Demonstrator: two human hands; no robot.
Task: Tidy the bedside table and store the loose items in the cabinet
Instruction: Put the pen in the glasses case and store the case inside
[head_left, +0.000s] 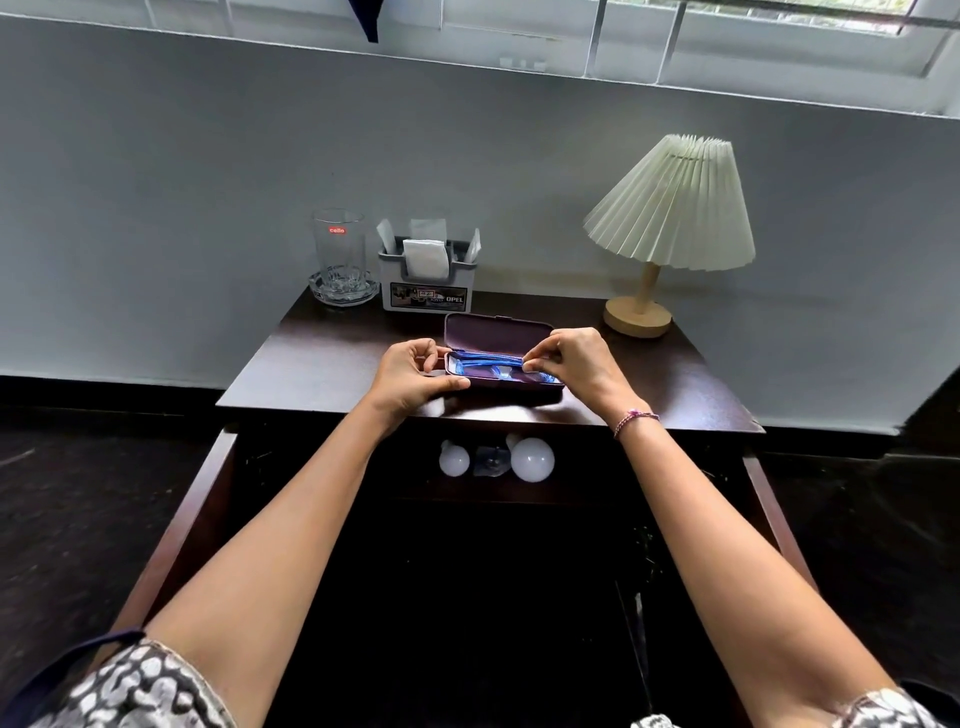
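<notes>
While lid-up at table centre, purple glasses case (501, 364) cradles blue glasses (485, 365) | right hand (576, 366) pinches frame | left hand (410, 376) grips case's 9 o'clock end | tumbler (338, 249), tissue holder (427, 278) at 11 | lamp (667, 218) at 2.

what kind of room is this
Most likely a bedroom corner: a small dark bedside table stands against the wall below a window, bearing a pleated-shade lamp, a drinking glass and an open glasses case.
</notes>
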